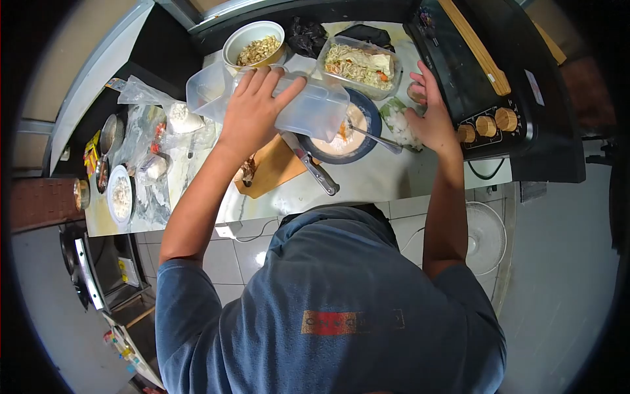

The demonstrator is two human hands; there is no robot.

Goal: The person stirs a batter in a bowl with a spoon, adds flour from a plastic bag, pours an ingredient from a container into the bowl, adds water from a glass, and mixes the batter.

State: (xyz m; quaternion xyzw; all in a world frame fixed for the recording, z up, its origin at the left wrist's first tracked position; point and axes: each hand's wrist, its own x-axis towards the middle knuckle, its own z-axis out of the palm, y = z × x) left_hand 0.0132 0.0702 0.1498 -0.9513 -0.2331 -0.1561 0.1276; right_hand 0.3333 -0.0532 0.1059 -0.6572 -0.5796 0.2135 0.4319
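My left hand (257,105) is closed over a translucent plastic pitcher (308,108), tipped on its side. The pitcher's right end reaches over a dark bowl (375,121) of creamy batter (335,146). Something orange lies on the batter, and a metal spoon (387,142) leans on the rim. My right hand (433,118) is raised to the right of the bowl, fingers apart. Below it lies a green-and-white plastic packet (399,125), partly hidden by the hand. A knife (318,172) rests across the wooden cutting board (275,172), beside some chopped brown pieces (246,172).
At the back stand a plastic tub of noodles (361,65) and a bowl of chopped pieces (257,51). A black oven with wooden knobs (485,125) borders the right. Plastic bags (180,118) and a white plate (120,197) occupy the left.
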